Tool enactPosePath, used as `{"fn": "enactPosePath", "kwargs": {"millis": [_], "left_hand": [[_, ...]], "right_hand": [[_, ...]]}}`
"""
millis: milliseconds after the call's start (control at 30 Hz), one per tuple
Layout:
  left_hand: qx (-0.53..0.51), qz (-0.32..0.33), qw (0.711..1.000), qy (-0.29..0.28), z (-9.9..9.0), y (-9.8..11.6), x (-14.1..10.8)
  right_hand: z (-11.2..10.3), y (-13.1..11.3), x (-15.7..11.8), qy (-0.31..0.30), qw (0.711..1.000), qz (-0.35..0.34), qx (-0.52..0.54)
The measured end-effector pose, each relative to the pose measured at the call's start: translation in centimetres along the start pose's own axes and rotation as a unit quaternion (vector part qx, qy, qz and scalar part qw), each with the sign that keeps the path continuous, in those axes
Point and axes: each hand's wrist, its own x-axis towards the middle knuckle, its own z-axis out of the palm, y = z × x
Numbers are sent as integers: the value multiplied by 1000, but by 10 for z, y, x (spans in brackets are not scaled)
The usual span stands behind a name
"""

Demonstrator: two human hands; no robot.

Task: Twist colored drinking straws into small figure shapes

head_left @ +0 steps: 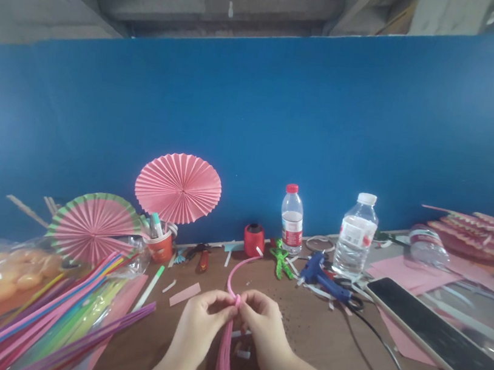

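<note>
A bundle of thin pink strands [224, 365] hangs down between my hands, toward the bottom edge of the view. Near its top a pink loop or knot wraps round the bundle, and one curved strand rises from there toward a red roll. My left hand [204, 320] pinches the knot from the left with thumb and forefinger. From the right, my right hand [263, 328] pinches the same spot, its fingertips almost touching those of the left.
Colourful strips [72, 313] and a paper cup of pens [159, 248] lie left. Behind are pink paper fans [177, 187], a red roll [254, 240] and bottles [356, 237]. A blue glue gun [326, 279], its cable and a phone [432, 333] are right.
</note>
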Motion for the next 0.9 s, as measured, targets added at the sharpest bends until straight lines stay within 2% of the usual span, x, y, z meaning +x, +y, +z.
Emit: {"fn": "enactPosePath", "kwargs": {"millis": [133,333,433,600,900], "left_hand": [[13,10,1000,0,0,4,-3],[-14,-25,1000,-5,2,12,-4],[22,-55,998,10,1,15,-4],[162,32,986,5,-5,16,-4],[184,63,980,-35,-3,13,-7]], "right_hand": [[0,-2,0,-14,999,-43,-21],[2,-2,-4,-51,998,20,30],[2,1,-4,-66,997,25,30],[1,4,-3,-58,998,-4,-15],[0,13,-2,-86,996,-28,-18]]}}
